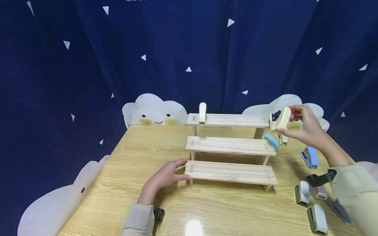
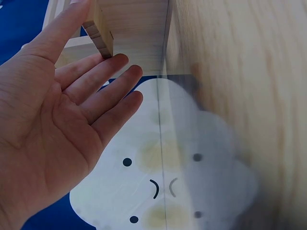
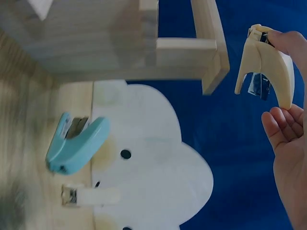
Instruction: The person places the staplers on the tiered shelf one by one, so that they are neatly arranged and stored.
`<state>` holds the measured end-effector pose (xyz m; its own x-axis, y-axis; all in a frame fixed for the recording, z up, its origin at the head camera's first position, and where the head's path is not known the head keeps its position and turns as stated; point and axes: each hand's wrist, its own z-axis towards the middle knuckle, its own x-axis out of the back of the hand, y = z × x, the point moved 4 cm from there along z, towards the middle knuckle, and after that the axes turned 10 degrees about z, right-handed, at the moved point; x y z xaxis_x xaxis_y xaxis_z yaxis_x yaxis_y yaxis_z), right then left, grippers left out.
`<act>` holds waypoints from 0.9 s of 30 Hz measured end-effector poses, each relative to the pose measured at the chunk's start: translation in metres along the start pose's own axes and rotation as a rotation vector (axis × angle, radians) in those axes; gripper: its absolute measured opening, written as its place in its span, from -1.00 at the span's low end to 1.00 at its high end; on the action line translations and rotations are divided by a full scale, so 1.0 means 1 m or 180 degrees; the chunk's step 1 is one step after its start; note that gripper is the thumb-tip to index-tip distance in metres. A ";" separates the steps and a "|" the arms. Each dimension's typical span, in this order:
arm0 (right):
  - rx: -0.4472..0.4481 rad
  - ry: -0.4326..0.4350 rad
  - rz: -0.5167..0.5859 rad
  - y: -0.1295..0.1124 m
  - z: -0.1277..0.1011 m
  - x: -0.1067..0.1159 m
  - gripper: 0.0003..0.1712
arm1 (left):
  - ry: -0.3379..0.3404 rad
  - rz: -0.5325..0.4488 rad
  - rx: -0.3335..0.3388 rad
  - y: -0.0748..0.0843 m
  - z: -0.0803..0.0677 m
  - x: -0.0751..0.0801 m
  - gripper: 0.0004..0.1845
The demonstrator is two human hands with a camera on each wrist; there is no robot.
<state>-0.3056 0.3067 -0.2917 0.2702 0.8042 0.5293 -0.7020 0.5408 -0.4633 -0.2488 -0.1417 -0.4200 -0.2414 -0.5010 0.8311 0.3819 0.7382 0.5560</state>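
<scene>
A cream stapler [image 1: 281, 118] is pinched between the thumb and fingers of my right hand [image 1: 307, 126], at the right end of the top tier of a wooden three-tier shelf [image 1: 230, 168]. In the right wrist view this stapler [image 3: 266, 67] hangs apart from the shelf's corner, its jaws spread. My left hand [image 1: 165, 173] is at the left end of the lowest tier, with its thumb at the front corner and its fingers extended toward the back. The left wrist view shows these fingers [image 2: 112, 103] nearly straight beside the board end [image 2: 100, 33]. Another cream stapler [image 1: 202, 113] stands on the top tier's left end.
Right of the shelf are a turquoise stapler [image 1: 272, 142] and a cream one [image 1: 283, 139] behind it. A blue stapler [image 1: 310, 157], white staplers [image 1: 304, 193] and a grey one [image 1: 340, 211] lie nearer my right sleeve. A dark blue curtain [image 1: 177, 39] hangs behind the table.
</scene>
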 end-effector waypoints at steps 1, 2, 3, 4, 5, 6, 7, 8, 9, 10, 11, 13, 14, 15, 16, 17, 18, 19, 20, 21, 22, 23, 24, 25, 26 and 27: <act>0.0014 -0.0010 0.0003 -0.002 0.003 -0.003 0.02 | -0.0003 -0.0002 -0.0003 0.000 0.000 0.000 -0.16; 0.0039 -0.0022 0.0018 -0.004 0.007 -0.006 0.02 | -0.0010 -0.0005 0.0000 0.000 0.000 0.000 -0.16; 0.0065 -0.0035 0.0021 -0.006 0.010 -0.008 0.01 | -0.0014 -0.0007 0.0002 0.000 0.001 0.000 -0.16; 0.0104 -0.0053 0.0031 -0.008 0.013 -0.011 0.01 | -0.0016 -0.0010 0.0003 0.000 0.001 -0.001 -0.16; 0.0133 -0.0079 0.0041 -0.010 0.017 -0.014 0.00 | -0.0018 -0.0012 0.0001 0.000 0.001 -0.001 -0.16; 0.0145 -0.0104 0.0055 -0.012 0.020 -0.018 -0.01 | -0.0019 -0.0013 0.0004 -0.001 0.001 -0.001 -0.15; 0.0157 -0.0134 0.0062 -0.014 0.024 -0.021 -0.02 | -0.0021 -0.0015 0.0004 -0.001 0.001 -0.001 -0.15; 0.0164 -0.0172 0.0069 -0.015 0.027 -0.024 -0.03 | -0.0019 -0.0013 0.0008 -0.001 0.001 -0.001 -0.15; 0.0169 -0.0212 0.0062 -0.017 0.029 -0.028 -0.04 | -0.0016 -0.0012 0.0010 -0.001 0.001 -0.001 -0.15; 0.0174 -0.0246 0.0050 -0.018 0.032 -0.031 -0.05 | -0.0016 -0.0011 0.0009 -0.001 0.001 -0.001 -0.15; 0.0172 -0.0283 0.0038 -0.019 0.034 -0.034 -0.07 | -0.0021 -0.0013 0.0012 -0.002 0.001 -0.001 -0.14; 0.0180 -0.0353 0.0036 -0.021 0.039 -0.041 -0.08 | -0.0023 -0.0010 0.0013 -0.002 0.000 -0.001 -0.14; 0.0186 -0.0386 0.0037 -0.023 0.041 -0.045 -0.09 | -0.0022 -0.0010 0.0017 -0.002 0.000 -0.001 -0.14; 0.0193 -0.0412 0.0036 -0.025 0.044 -0.049 -0.10 | -0.0023 -0.0013 0.0018 -0.003 0.000 -0.002 -0.14; 0.0206 -0.0433 0.0041 -0.027 0.046 -0.052 -0.11 | -0.0024 -0.0014 0.0018 -0.003 0.000 -0.002 -0.14; 0.0217 -0.0458 0.0056 -0.029 0.048 -0.055 -0.11 | -0.0025 -0.0018 0.0018 -0.003 0.000 -0.002 -0.14; 0.0237 -0.0477 0.0063 -0.031 0.051 -0.059 -0.12 | -0.0020 -0.0013 0.0014 -0.003 0.000 -0.002 -0.14; 0.0247 -0.0496 0.0058 -0.033 0.053 -0.062 -0.12 | -0.0019 -0.0009 0.0009 -0.003 0.000 -0.002 -0.14; 0.0262 -0.0520 0.0055 -0.035 0.055 -0.066 -0.12 | -0.0017 -0.0009 0.0005 -0.003 0.000 -0.003 -0.14; 0.0283 -0.0540 0.0051 -0.037 0.057 -0.069 -0.13 | -0.0017 -0.0012 0.0003 -0.003 0.000 -0.003 -0.14; 0.0301 -0.0558 0.0047 -0.039 0.059 -0.072 -0.13 | -0.0017 -0.0012 0.0000 -0.003 0.000 -0.003 -0.14; 0.0311 -0.0576 0.0044 -0.040 0.062 -0.076 -0.13 | -0.0017 -0.0010 0.0001 -0.003 0.000 -0.003 -0.14; 0.0319 -0.0596 0.0035 -0.041 0.064 -0.079 -0.13 | -0.0015 -0.0005 0.0003 -0.003 0.000 -0.003 -0.14; 0.0327 -0.0620 0.0023 -0.042 0.066 -0.082 -0.13 | -0.0015 -0.0005 0.0008 -0.003 0.000 -0.003 -0.13; 0.0344 -0.0639 0.0019 -0.043 0.067 -0.085 -0.13 | -0.0017 -0.0008 0.0010 -0.003 0.000 -0.003 -0.13; 0.0358 -0.0653 0.0015 -0.044 0.069 -0.088 -0.13 | -0.0017 -0.0006 0.0013 -0.003 0.000 -0.002 -0.13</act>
<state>-0.3440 0.1952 -0.2689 0.1354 0.7335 0.6661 -0.7751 0.4972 -0.3899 -0.2495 -0.1424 -0.4235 -0.2469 -0.5001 0.8300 0.3776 0.7391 0.5577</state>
